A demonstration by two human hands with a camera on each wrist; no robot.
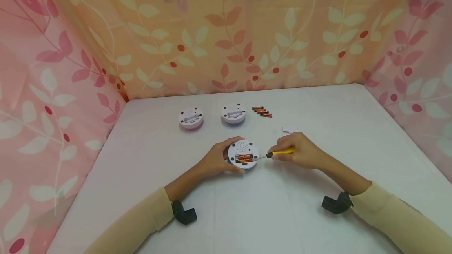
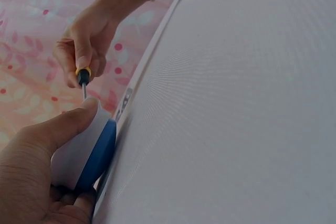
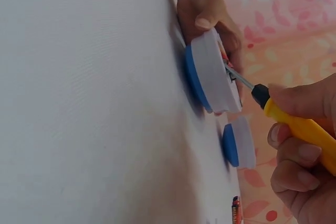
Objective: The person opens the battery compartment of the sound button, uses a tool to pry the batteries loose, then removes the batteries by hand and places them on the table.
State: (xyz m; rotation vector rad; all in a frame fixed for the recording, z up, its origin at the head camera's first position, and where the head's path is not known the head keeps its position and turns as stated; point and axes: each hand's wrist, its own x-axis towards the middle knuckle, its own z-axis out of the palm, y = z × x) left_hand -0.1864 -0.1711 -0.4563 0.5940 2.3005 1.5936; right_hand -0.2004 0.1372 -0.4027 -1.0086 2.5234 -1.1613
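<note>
My left hand [image 1: 216, 160] grips a round white device [image 1: 243, 147] by its side, thumb at the near rim and fingers around the far edge. The device lies underside up, with red-and-black batteries [image 1: 244, 158] in its open compartment; its lower part shows blue [image 3: 195, 80] in the right wrist view. In my right hand [image 1: 300, 150] is a screwdriver [image 1: 283, 151] with a yellow handle and black collar, pinched between thumb and fingers. The screwdriver's metal shaft [image 3: 241, 79] reaches the compartment, its tip at the right end of the batteries.
Two similar round devices, one at the left [image 1: 191, 118] and one beside it [image 1: 234, 113], stand farther back with bare battery compartments. Several loose batteries [image 1: 262, 111] lie to their right. Small white pieces [image 1: 290, 129] lie behind my right hand. Patterned curtains [image 1: 226, 30] surround the white table [image 1: 247, 214].
</note>
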